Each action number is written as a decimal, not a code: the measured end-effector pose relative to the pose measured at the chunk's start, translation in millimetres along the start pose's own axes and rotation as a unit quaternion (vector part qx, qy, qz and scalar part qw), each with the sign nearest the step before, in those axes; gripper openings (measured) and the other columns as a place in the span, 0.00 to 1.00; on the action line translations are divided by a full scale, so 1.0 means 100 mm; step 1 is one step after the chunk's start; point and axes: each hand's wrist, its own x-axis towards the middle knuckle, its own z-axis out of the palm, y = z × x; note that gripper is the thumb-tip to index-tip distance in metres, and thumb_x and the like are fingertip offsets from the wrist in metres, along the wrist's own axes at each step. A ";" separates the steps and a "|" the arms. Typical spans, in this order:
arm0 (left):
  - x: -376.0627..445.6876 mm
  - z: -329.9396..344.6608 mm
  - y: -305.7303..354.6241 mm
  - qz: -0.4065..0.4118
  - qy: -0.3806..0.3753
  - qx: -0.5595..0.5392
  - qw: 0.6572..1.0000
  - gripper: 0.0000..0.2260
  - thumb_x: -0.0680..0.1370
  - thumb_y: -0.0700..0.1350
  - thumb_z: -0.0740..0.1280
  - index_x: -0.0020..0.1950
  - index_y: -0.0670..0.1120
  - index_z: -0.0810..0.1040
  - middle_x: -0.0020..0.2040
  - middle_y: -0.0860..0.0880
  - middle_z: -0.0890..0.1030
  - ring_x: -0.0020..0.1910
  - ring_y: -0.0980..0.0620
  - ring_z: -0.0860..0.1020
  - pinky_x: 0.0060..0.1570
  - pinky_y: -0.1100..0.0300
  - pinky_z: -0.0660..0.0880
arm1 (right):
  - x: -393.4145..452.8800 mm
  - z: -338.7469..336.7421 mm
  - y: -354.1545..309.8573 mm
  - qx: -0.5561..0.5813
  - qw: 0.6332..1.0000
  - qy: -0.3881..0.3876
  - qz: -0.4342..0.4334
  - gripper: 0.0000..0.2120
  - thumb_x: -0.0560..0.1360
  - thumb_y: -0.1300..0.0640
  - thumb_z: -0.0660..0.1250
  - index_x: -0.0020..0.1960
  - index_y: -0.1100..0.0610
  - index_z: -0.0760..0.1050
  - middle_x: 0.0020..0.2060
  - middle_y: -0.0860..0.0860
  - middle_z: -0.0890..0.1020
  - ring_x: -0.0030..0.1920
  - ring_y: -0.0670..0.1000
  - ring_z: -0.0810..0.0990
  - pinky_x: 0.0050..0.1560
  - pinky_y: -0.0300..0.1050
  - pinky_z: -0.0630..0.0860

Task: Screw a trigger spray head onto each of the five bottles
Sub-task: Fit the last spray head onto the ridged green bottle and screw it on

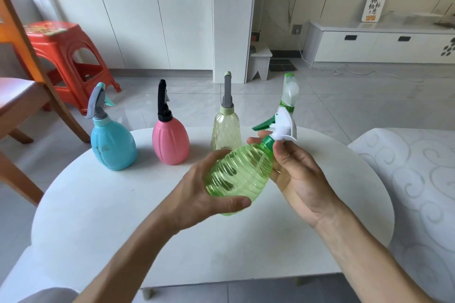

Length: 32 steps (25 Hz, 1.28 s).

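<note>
My left hand (209, 194) grips a ribbed green bottle (240, 174), tilted above the white table (98, 204). My right hand (293, 167) pinches the green collar of the white-and-green trigger head (280, 128) at the bottle's neck. At the table's far edge stand a blue bottle (112, 145) with a grey-and-teal head, a pink bottle (170, 141) with a black head, and a pale yellow bottle (225, 130) with a grey head. Behind the held head rises another translucent head with a green tip (290, 91); its bottle is hidden.
A wooden chair (22, 96) and a red plastic stool (66, 56) stand to the left. A patterned white cushion (418, 192) lies at the right. White cabinets and a low TV bench (381, 44) line the far wall across a tiled floor.
</note>
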 end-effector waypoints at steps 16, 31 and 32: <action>-0.01 0.06 -0.08 -0.006 -0.165 -0.152 0.974 0.28 0.67 0.44 0.76 0.67 0.48 0.78 0.61 0.45 0.83 0.60 0.47 0.81 0.58 0.55 0.77 | -0.02 0.01 -0.08 -0.002 0.988 -0.154 0.026 0.27 0.76 0.47 0.70 0.69 0.63 0.73 0.68 0.61 0.78 0.68 0.58 0.75 0.65 0.52 0.72; 0.02 0.26 -0.23 0.010 -0.071 -0.182 0.981 0.28 0.67 0.47 0.77 0.67 0.49 0.79 0.59 0.45 0.84 0.58 0.48 0.82 0.58 0.55 0.77 | -0.08 0.15 -0.04 -0.150 0.987 -0.041 -0.039 0.11 0.76 0.45 0.67 0.48 0.52 0.81 0.49 0.54 0.84 0.53 0.54 0.82 0.58 0.52 0.76; 0.02 0.27 -0.24 0.015 -0.064 -0.175 0.982 0.29 0.67 0.47 0.77 0.68 0.49 0.78 0.60 0.45 0.84 0.59 0.47 0.82 0.58 0.55 0.77 | -0.08 0.14 -0.04 -0.166 0.985 -0.040 -0.041 0.12 0.76 0.46 0.67 0.49 0.53 0.80 0.50 0.54 0.85 0.53 0.54 0.82 0.57 0.50 0.77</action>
